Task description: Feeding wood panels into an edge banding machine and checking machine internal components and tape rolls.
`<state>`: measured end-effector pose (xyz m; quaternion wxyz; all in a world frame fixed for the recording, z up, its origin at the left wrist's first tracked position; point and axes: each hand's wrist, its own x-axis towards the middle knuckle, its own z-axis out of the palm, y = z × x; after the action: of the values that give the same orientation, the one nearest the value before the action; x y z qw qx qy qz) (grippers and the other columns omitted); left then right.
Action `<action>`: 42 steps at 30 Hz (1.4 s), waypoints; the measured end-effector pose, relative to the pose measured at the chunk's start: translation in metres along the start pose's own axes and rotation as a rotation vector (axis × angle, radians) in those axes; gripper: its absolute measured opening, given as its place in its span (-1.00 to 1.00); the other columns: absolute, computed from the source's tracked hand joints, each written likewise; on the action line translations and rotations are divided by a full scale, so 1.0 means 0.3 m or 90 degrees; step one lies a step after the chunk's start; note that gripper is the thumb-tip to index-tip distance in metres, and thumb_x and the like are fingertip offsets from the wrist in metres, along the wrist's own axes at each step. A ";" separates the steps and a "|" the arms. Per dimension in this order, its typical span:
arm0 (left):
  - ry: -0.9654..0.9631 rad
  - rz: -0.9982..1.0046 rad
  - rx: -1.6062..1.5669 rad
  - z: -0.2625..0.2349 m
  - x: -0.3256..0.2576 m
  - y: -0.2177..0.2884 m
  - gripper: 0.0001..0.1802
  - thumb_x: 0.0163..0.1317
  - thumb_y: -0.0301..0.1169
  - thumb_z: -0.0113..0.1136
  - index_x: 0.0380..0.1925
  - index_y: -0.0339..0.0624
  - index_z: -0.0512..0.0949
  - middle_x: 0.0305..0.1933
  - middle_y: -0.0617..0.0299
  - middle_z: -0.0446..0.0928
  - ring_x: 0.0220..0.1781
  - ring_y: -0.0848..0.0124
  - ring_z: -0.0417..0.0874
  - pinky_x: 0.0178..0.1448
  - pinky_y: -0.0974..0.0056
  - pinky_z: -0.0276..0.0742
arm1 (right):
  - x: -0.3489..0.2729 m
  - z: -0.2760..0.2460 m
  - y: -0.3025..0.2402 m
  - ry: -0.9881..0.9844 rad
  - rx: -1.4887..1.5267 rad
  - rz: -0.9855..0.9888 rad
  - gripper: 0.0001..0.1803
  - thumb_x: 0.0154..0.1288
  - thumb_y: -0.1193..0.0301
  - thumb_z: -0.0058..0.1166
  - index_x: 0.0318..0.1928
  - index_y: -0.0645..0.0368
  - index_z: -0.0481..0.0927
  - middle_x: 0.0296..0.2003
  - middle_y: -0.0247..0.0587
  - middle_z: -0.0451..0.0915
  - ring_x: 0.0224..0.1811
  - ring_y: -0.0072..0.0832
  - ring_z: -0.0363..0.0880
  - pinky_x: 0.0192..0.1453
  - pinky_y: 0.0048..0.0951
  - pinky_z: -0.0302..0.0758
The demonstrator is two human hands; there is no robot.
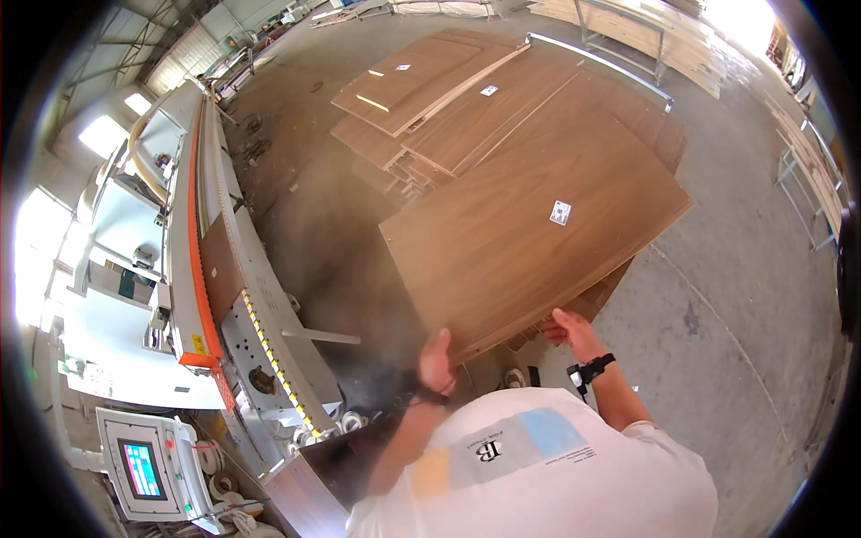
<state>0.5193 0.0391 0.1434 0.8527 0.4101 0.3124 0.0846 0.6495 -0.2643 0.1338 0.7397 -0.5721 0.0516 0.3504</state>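
Wood-grain panel (511, 251) is right over the near end of the board stack (529, 117). Left hand (437, 363) grips its near corner, right hand's (571, 332) fingers curl around the near edge. Long orange-trimmed machine (194, 260) on the left.

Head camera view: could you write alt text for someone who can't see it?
A person's left hand and right hand are at the near edge of a large brown wood-grain panel with a white label. More brown panels lie stacked beyond it; at left stand a long orange-striped machine and a lit screen.
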 end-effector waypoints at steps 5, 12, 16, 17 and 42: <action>0.057 -0.025 0.022 -0.164 -0.006 0.074 -0.67 0.55 -0.31 0.13 0.20 -0.20 0.54 0.14 0.14 0.67 0.15 0.17 0.70 0.24 0.00 0.64 | 0.033 -0.105 -0.020 0.053 0.149 -0.080 -0.53 0.56 0.05 0.07 0.24 0.12 0.54 0.02 -0.28 0.70 -0.07 -0.46 0.70 0.02 -0.39 0.62; 0.015 0.007 0.108 -0.384 -0.231 0.137 -0.56 0.53 -0.39 0.14 0.34 -0.19 0.41 0.29 0.11 0.54 0.29 0.19 0.60 0.28 0.08 0.61 | 0.056 -0.086 0.006 0.074 0.354 -0.160 -0.49 0.50 0.22 0.19 0.34 0.12 0.45 0.21 -0.27 0.61 0.22 -0.42 0.60 0.25 -0.31 0.56; -0.016 -0.058 0.120 -0.372 -0.331 0.213 -0.48 0.49 -0.50 0.12 0.42 -0.17 0.34 0.37 0.09 0.47 0.36 0.18 0.55 0.42 0.09 0.54 | 0.017 -0.080 0.048 0.095 0.291 -0.159 -0.46 0.50 0.33 0.20 0.39 0.17 0.40 0.34 -0.25 0.51 0.35 -0.35 0.50 0.40 -0.22 0.44; -0.057 -0.099 0.091 -0.384 -0.339 0.217 -0.48 0.49 -0.50 0.11 0.42 -0.19 0.33 0.37 0.09 0.47 0.35 0.16 0.55 0.44 0.09 0.52 | 0.010 -0.081 0.049 0.093 0.289 -0.155 -0.46 0.50 0.33 0.20 0.39 0.17 0.40 0.34 -0.25 0.51 0.35 -0.35 0.50 0.40 -0.22 0.44; 0.581 0.100 -0.029 -0.824 -0.624 -0.016 -0.50 0.41 0.02 0.28 -0.37 -0.27 0.62 -0.43 0.33 0.51 -0.38 0.48 0.51 -0.26 0.29 0.45 | 0.111 0.430 0.166 -0.194 0.196 0.049 -0.44 0.38 0.53 0.19 0.37 0.08 0.45 0.25 -0.29 0.56 0.29 -0.26 0.52 0.40 -0.13 0.47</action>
<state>0.2220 0.1209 0.1107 0.6280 0.3346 0.6217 0.3273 0.6038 -0.1302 0.1214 0.8036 -0.3903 0.0139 0.4491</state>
